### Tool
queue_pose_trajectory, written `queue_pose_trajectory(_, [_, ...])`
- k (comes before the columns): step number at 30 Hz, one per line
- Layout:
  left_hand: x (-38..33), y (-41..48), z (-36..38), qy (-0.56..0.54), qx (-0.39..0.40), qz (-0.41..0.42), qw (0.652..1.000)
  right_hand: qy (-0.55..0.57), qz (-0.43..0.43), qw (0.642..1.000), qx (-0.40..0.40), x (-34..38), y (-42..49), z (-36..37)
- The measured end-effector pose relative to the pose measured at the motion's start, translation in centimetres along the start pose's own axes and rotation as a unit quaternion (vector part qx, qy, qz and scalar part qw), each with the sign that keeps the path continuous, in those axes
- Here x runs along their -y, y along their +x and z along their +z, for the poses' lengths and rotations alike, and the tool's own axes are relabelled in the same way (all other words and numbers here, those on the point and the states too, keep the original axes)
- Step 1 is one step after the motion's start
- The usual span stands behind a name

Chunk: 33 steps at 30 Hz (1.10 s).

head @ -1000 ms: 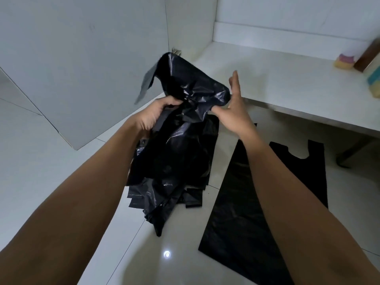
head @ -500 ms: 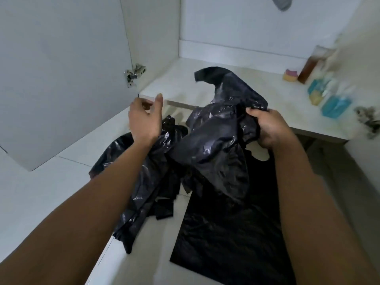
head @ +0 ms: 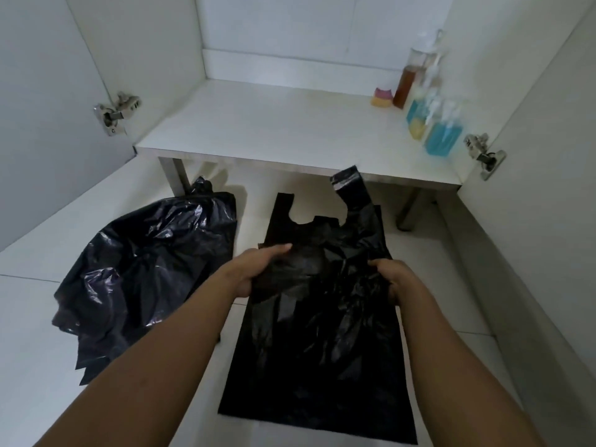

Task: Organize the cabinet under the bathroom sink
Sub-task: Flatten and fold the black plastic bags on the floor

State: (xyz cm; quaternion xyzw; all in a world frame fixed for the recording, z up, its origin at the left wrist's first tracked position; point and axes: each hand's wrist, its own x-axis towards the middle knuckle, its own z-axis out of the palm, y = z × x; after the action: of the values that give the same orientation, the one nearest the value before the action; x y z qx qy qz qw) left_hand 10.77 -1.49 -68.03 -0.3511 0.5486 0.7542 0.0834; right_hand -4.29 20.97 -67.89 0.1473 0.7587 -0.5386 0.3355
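Left hand point(head: 258, 269) pinches the left edge of the black bag point(head: 322, 333), with its fingers laid over the top. My right hand point(head: 398, 279) is curled round the right edge. I see the bag spread on the floor tiles point(head: 451, 285) just before the cabinet shelf point(head: 258, 130), one handle raised toward the shelf's front edge. A crumpled bag pile point(head: 145, 269) lies to the left, with a strip of bare tile between them. Bottles point(head: 438, 138) crowd the shelf's right rear, their labels too blurred to read.
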Motion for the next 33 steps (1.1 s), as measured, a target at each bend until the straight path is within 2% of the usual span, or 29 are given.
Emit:
queue_pose_trajectory(3, [1.7, 1.2, 0.2, 0.083, -0.093, 0.037, 0.992, -0.073, 0.036, 0.997, 0.009, -1.9, 0.4, -1.1])
queue_pose_trajectory(7, [2.3, 1.4, 0.1, 0.173, -0.074, 0.114, 0.975, -0.136, 0.021, 0.990, -0.009, -2.9, 1.7, -1.6])
queue_pose_trajectory(10, [2.2, 1.6, 0.2, 0.230, -0.055, 0.216, 0.947, -0.167, -0.073, 0.981, -0.065, -3.3, 2.9, -1.6])
queue_pose_trajectory(12, [2.4, 2.6, 0.0, 0.256, -0.062, 0.256, 0.930, -0.196, -0.129, 0.966, -0.112, -3.3, 2.9, -1.4])
queue_pose_trajectory(15, [3.3, 4.1, -0.6, 0.289, -0.076, 0.239, 0.924, -0.266, -0.146, 0.940, -0.157, -3.6, 2.6, -1.1])
queue_pose_trajectory(16, [3.6, 4.4, -0.7, 0.303, -0.081, 0.224, 0.923, -0.321, -0.155, 0.917, -0.180, -3.8, 2.6, -0.9])
queue_pose_trajectory(18, [4.0, 4.6, -0.6, 0.322, -0.093, 0.200, 0.921, -0.434, -0.210, 0.842, -0.241, -4.2, 2.2, -0.3])
queue_pose_trajectory(19, [4.1, 4.7, -0.5, 0.321, -0.094, 0.189, 0.923, -0.458, -0.255, 0.812, -0.257, -4.6, 1.9, 0.3])
queue_pose_trajectory(20, [4.3, 4.9, -0.3, 0.315, -0.095, 0.182, 0.927, -0.460, -0.296, 0.799, -0.249, -5.1, 1.8, 1.2])
queue_pose_trajectory(22, [4.7, 5.5, -0.2, 0.292, -0.109, 0.180, 0.933, -0.461, -0.332, 0.803, -0.183, -6.5, 1.8, 3.3])
queue_pose_trajectory(25, [4.7, 6.4, -0.3, 0.246, -0.140, 0.201, 0.938, -0.495, -0.300, 0.810, -0.098, -9.6, 2.6, 5.7])
queue_pose_trajectory(28, [3.9, 7.5, -0.8, 0.245, -0.149, 0.202, 0.937, -0.496, -0.318, 0.800, -0.109, -11.9, 3.7, 6.2])
queue_pose_trajectory(33, [1.7, 10.2, -1.6, 0.198, -0.133, 0.177, 0.955, -0.496, -0.351, 0.779, -0.156, -13.5, 4.3, 6.4])
